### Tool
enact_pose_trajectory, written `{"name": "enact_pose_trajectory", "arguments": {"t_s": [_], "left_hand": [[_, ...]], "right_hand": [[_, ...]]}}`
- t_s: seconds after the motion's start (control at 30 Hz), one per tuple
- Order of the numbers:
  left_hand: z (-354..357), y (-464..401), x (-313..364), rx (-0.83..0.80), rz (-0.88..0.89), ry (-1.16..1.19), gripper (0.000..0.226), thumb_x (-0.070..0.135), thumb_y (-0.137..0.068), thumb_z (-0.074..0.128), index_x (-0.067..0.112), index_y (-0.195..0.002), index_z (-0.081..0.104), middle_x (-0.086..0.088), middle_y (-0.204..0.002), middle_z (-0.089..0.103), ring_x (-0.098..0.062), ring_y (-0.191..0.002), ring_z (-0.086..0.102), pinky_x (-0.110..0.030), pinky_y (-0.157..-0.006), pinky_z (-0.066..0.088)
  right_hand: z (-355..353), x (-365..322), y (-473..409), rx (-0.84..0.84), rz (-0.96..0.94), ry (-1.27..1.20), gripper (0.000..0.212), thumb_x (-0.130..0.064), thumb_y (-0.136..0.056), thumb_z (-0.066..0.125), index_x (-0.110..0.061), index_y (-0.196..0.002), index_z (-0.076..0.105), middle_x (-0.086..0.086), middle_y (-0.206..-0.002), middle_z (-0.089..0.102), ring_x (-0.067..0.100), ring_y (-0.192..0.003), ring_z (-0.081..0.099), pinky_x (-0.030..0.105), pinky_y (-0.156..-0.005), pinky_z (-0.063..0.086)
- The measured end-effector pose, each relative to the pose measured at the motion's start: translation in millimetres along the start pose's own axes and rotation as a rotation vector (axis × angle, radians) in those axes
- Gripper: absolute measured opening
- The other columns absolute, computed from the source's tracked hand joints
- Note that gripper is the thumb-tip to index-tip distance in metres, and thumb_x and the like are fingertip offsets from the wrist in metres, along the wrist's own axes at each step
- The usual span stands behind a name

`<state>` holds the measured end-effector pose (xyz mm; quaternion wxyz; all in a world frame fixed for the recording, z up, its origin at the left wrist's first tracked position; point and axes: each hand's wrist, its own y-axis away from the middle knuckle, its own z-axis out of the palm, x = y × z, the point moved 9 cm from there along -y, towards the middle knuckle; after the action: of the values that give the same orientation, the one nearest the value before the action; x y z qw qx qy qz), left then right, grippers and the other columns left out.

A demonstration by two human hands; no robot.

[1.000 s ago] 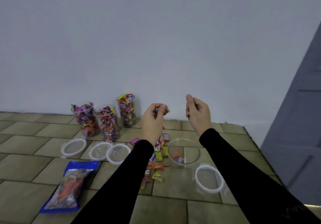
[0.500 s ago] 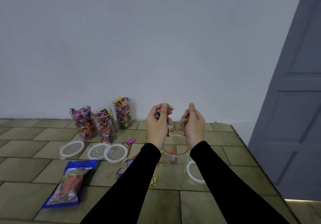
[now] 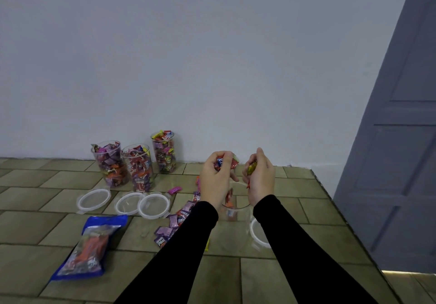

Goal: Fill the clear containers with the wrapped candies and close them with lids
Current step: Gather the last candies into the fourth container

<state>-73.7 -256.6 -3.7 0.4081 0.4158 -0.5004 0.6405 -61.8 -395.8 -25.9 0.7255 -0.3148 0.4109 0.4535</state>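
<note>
- The tiled floor (image 3: pixel 283 277) carries everything, and it ends at the white wall along its far edge, with a grey door (image 3: pixel 401 162) past its right edge.
- A blue candy bag (image 3: pixel 90 247) lies flat near the floor's left side, partly full and floppy by the look of it.
- Three filled containers (image 3: pixel 138 166) stand upright near the far edge, close together, heaped with wrapped sweets and still without lids.
- The open container (image 3: pixel 236 209) stands between the two forearms, nearly empty, with only a few candies at its bottom. It looks thin, light and easy to tip, so it is best steadied by its wall.
- Three white-rimmed lids (image 3: pixel 128 203) lie in a row just in front of the filled containers; a fourth lid (image 3: pixel 256 233) lies just right of the open container, partly behind the right sleeve.
- Loose candies (image 3: pixel 175 221) lie scattered left of the open container.
- The left hand (image 3: pixel 215 181) hovers over the container mouth, fingers curled round a bunch of red and blue candies (image 3: pixel 223 163).
- The right hand (image 3: pixel 260 178) beside it pinches a yellow candy (image 3: pixel 252 167).
- The wrappers look slick and crinkly, light and not fragile; a loose fistful may shed pieces.
</note>
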Motion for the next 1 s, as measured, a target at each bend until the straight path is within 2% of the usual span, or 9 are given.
{"name": "enact_pose_trajectory", "arguments": {"t_s": [0.17,0.37,0.47,0.57,0.67,0.73,0.83,0.93,1.0], "left_hand": [[-5.7,3.2,-6.6,0.066,-0.029,-0.01,0.023,0.024,-0.095,0.058,0.007,-0.079,0.061,0.002,-0.062,0.062,-0.025,-0.052,0.055,-0.02,-0.041,0.036],[-0.9,0.8,-10.6,0.009,-0.017,-0.118,0.042,0.027,-0.094,0.056,0.011,-0.055,0.059,-0.003,-0.058,0.061,-0.014,-0.056,0.05,-0.032,-0.057,0.042],[2.6,1.5,-9.8,-0.024,-0.024,-0.056,0.048,0.02,-0.097,0.051,0.01,-0.051,0.059,0.001,-0.058,0.063,-0.01,-0.055,0.053,-0.027,-0.062,0.042],[5.3,1.8,-9.6,-0.056,-0.058,-0.056,0.046,0.016,-0.098,0.046,0.008,-0.057,0.064,0.003,-0.059,0.066,-0.002,-0.054,0.058,-0.025,-0.065,0.041],[9.2,4.1,-9.8,-0.117,-0.072,-0.051,0.039,0.02,-0.101,0.042,0.005,-0.081,0.072,-0.006,-0.066,0.07,-0.007,-0.064,0.066,-0.023,-0.065,0.044],[11.4,5.2,-12.1,-0.158,-0.086,-0.039,0.038,0.024,-0.102,0.04,0.008,-0.093,0.073,-0.01,-0.07,0.072,-0.012,-0.073,0.068,-0.029,-0.076,0.046],[5.1,-0.9,-17.5,-0.136,-0.095,-0.026,0.048,0.032,-0.103,0.035,0.008,-0.088,0.074,-0.007,-0.078,0.075,-0.015,-0.089,0.07,-0.033,-0.092,0.042],[-8.4,-4.2,-38.2,-0.088,-0.149,-0.006,0.053,0.036,-0.104,0.032,0.009,-0.087,0.074,-0.008,-0.09,0.075,-0.024,-0.094,0.069,-0.036,-0.093,0.047],[-13.1,3.7,-63.8,-0.118,-0.269,0.013,0.058,0.048,-0.102,0.029,0.011,-0.093,0.073,-0.009,-0.097,0.075,-0.03,-0.096,0.067,-0.043,-0.094,0.046]], "right_hand": [[-0.3,0.3,2.0,0.005,-0.024,0.047,0.041,-0.028,-0.1,0.042,-0.014,-0.062,0.042,0.005,-0.06,0.039,0.015,-0.049,0.035,0.022,-0.041,0.025],[-3.2,0.8,1.5,0.026,-0.02,0.054,0.041,-0.028,-0.1,0.042,-0.016,-0.061,0.042,0.005,-0.064,0.04,0.016,-0.052,0.035,0.023,-0.043,0.024],[-2.9,0.7,2.5,0.017,-0.023,0.053,0.041,-0.028,-0.1,0.042,-0.015,-0.061,0.042,0.005,-0.062,0.039,0.016,-0.05,0.035,0.023,-0.043,0.023],[-2.2,-0.4,2.8,0.016,-0.024,0.054,0.041,-0.028,-0.1,0.042,-0.014,-0.062,0.042,0.004,-0.062,0.04,0.015,-0.049,0.035,0.023,-0.043,0.024],[-2.4,-0.7,2.8,0.017,-0.019,0.06,0.041,-0.028,-0.1,0.042,-0.014,-0.061,0.042,0.004,-0.06,0.037,0.014,-0.048,0.033,0.023,-0.042,0.025],[-2.8,-0.9,3.0,0.021,-0.019,0.068,0.041,-0.029,-0.099,0.042,-0.014,-0.061,0.042,0.004,-0.061,0.036,0.015,-0.049,0.032,0.023,-0.042,0.025],[-2.0,0.8,1.8,0.016,-0.014,0.057,0.04,-0.028,-0.1,0.042,-0.014,-0.062,0.043,0.003,-0.062,0.04,0.014,-0.051,0.034,0.022,-0.041,0.025],[-1.0,2.7,0.8,-0.004,-0.013,0.062,0.038,-0.027,-0.099,0.043,-0.016,-0.063,0.045,0.003,-0.063,0.042,0.014,-0.053,0.034,0.022,-0.042,0.025],[1.4,2.7,2.1,-0.036,-0.007,0.026,0.035,-0.021,-0.099,0.044,-0.015,-0.064,0.045,0.003,-0.064,0.043,0.014,-0.052,0.032,0.02,-0.041,0.024]]}}
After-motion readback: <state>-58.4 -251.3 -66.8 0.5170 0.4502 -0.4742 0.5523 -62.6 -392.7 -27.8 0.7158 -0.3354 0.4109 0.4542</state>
